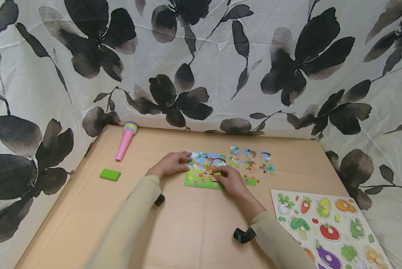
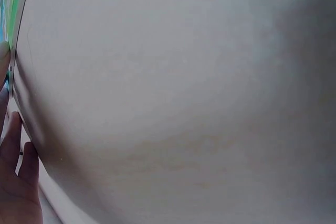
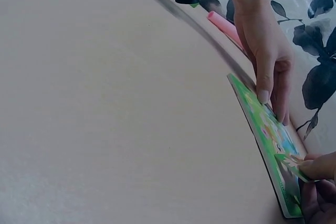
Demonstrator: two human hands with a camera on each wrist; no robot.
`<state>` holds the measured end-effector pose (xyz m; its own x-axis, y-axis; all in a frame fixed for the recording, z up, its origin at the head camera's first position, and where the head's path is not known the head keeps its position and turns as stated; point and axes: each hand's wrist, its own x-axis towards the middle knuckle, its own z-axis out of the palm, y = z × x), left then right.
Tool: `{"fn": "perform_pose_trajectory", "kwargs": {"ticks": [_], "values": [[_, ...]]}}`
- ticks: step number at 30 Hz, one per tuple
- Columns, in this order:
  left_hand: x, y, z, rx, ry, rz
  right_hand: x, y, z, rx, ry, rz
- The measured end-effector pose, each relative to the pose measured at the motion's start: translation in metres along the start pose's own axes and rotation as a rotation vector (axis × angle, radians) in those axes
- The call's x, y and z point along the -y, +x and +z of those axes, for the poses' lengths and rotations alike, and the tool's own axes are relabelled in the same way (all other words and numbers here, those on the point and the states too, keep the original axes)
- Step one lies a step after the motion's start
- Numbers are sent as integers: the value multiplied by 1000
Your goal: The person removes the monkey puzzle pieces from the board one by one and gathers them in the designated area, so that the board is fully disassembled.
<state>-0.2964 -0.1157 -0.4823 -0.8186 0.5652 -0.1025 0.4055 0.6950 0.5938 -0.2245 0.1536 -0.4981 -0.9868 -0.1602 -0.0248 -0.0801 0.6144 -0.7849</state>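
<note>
A picture puzzle board (image 1: 199,184) with a monkey, a house and a green strip with flowers lies flat near the middle of the table. At its left side rests my left hand (image 1: 172,163), thumb on the board and straight fingers along its edge. My right hand (image 1: 233,181) is over the board's right part. Between its thumb and fingers it pinches a small puzzle piece (image 3: 293,166), tilted close above the board in the right wrist view. The left wrist view catches only the left fingers (image 2: 9,148) and a sliver of the board.
Several loose puzzle pieces (image 1: 250,166) lie right of the board, partly behind my right hand. A vegetable picture board (image 1: 308,220) is at the front right. On the left are a pink toy microphone (image 1: 124,145) and a green block (image 1: 110,175). Floral cloth (image 1: 221,104) hangs behind the table.
</note>
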Motion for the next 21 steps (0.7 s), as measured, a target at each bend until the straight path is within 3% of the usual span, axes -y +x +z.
{"fn": "perform_pose_trajectory", "kwargs": {"ticks": [6,16,21], "values": [[-1,0,-2,15,-5,-28,1,4,-1,13,102,60],[-2,0,-2,9,-19,-7,-3,4,-8,12,334,161],[-2,0,-2,8,-11,2,-12,-2,-26,12,300,170]]}}
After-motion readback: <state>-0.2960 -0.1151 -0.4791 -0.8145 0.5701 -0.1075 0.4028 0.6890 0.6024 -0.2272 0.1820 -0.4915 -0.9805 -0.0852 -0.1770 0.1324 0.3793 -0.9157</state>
